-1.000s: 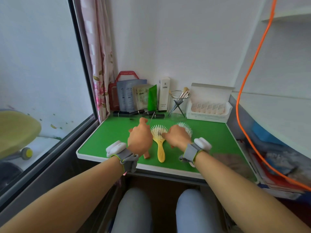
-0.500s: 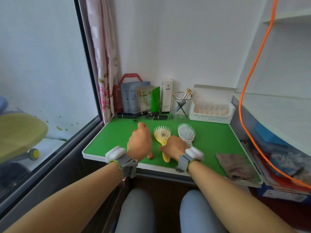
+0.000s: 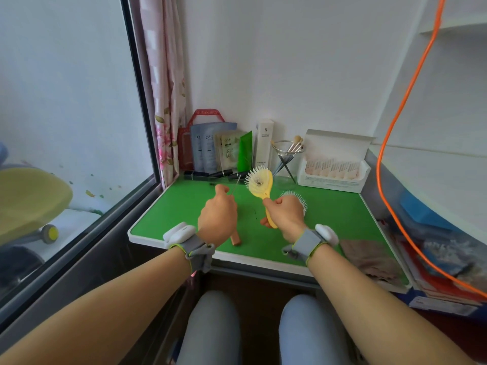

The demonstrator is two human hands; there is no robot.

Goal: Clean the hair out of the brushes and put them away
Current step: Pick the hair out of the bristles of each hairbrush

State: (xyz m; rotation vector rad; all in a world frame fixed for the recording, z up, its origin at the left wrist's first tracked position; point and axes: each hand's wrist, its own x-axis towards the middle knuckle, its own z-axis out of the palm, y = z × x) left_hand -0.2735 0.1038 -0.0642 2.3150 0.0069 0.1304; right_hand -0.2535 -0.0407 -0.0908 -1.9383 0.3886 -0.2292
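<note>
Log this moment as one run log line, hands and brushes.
right hand: grip shut on yellow brush, raised, hair in bristles | left hand: holds thin pick | white brush: on green table

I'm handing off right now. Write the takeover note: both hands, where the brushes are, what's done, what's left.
Right hand: closed on the handle of the yellow brush, lifted off the green table, bristles facing the camera with a clump of hair still in them.
Left hand: closed on a thin pointed tool with a wooden handle, tip up beside the brush head.
White brush: on the table behind the right hand, mostly hidden.
Done: nothing visibly cleaned.
Left: pick the hair out of both brushes, then put them away.
</note>
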